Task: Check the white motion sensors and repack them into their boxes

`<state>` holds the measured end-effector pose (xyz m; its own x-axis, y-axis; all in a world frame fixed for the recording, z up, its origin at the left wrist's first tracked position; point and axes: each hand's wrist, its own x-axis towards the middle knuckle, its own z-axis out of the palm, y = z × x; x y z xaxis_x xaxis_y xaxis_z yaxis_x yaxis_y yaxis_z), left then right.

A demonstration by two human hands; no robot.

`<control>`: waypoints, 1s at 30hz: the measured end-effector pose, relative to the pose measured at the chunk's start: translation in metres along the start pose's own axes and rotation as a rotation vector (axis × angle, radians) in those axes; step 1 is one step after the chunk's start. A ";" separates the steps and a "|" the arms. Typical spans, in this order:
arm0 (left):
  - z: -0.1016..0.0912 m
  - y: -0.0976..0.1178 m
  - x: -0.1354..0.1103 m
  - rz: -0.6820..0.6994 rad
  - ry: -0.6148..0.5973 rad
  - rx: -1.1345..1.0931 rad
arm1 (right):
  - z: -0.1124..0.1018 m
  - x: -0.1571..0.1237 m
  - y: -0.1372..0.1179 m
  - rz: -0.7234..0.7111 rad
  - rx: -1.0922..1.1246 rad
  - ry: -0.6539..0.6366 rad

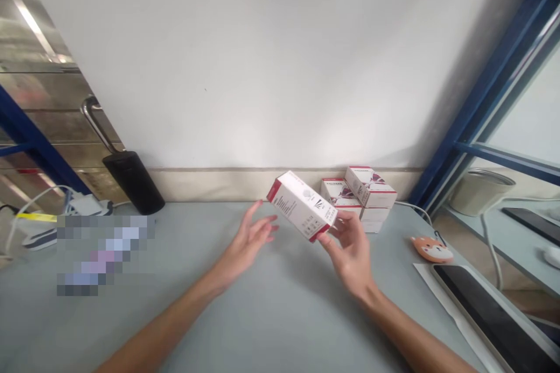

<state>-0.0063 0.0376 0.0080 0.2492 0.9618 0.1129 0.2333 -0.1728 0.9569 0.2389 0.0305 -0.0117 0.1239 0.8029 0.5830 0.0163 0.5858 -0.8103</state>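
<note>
Cardboard makes the long white box with red ends (301,207), and it sits in the right hand (352,256), up off the smooth grey table (280,320). The right hand is pinching the box near one end, with the thumb on the near side and the fingers around the back. That seems a good way to hold it, since most of the box sticks out where it can be seen. The box is tilted, and its far end points up and toward the left hand (248,236).

The left hand is spread, with gaps between its fingers. It holds nothing and is just beside the raised end of the box, maybe so it can help steady it.

Just behind the right hand is a neat stack of white and red cardboard boxes (371,192). They are piled close together by the wall, perhaps to save room.

To the right of the right hand lies a small orange case with an animal face (433,249). Nearer the right arm is a flat device with a dark screen (490,315), resting partly over a white sheet (441,291). Far past the left hand, a black round tube (133,182) stands leaning a little, out of the way.
</note>
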 end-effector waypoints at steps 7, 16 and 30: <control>0.020 0.027 -0.004 0.157 0.254 -0.023 | 0.003 -0.014 -0.009 0.133 -0.022 -0.429; 0.026 0.007 -0.035 0.444 0.177 0.493 | -0.007 -0.003 -0.029 -0.349 -0.441 -0.512; 0.022 0.005 -0.029 0.649 0.164 0.582 | -0.013 0.004 -0.032 -0.573 -0.612 -0.538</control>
<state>0.0085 0.0037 0.0035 0.3714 0.6472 0.6657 0.5446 -0.7325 0.4083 0.2518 0.0134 0.0151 -0.5264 0.4480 0.7226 0.4603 0.8647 -0.2008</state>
